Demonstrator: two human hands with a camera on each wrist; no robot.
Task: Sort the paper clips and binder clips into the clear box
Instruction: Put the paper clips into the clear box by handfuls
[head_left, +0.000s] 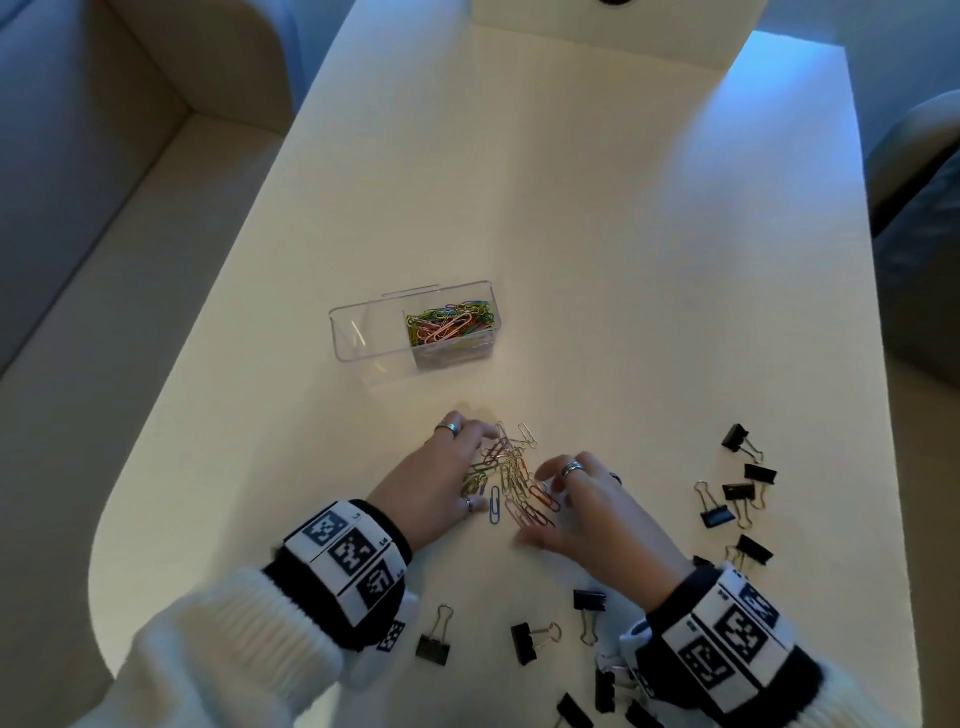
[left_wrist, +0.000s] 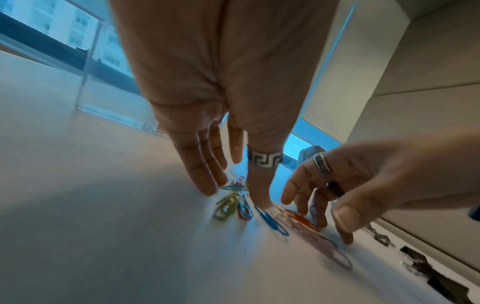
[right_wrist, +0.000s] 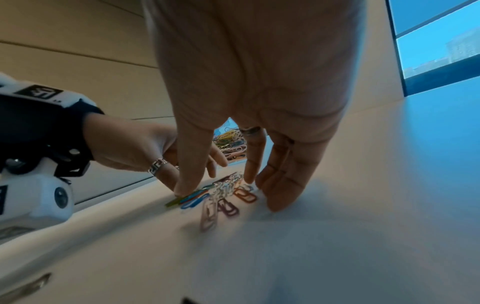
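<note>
Cream table (head_left: 623, 260) with a rounded near-left corner carries all of the work; pale upholstered seating runs along its left side.

Nearest you, black binder clips (head_left: 530, 642) lie scattered along the near edge and toward the near-right corner, with a further group (head_left: 737, 493) out by the right edge, beyond your right wrist. None of them is in the box and none is touched by either hand.

Just beyond these, about mid-width of the table, a loose heap of coloured paper clips (head_left: 511, 478) lies flat on the surface between your two hands. Your left hand (head_left: 441, 483) stands on the left of the heap, fingers straight and pointing down, the tips (left_wrist: 207, 185) on or just at the surface against the clips. Your right hand (head_left: 597, 519) stands on the right of the heap, fingers spread and only slightly bent, the tips (right_wrist: 275, 201) down at the table beside the clips. Neither hand has a clip lifted or pinched. Both hands wear rings, and both wrists wear marker-printed bands.

Farther out, left of centre and apart from the heap, stands the clear box (head_left: 363, 338). It has two compartments: the right one holds a pile of coloured paper clips (head_left: 449, 325), and the left one shows nothing inside.
</note>
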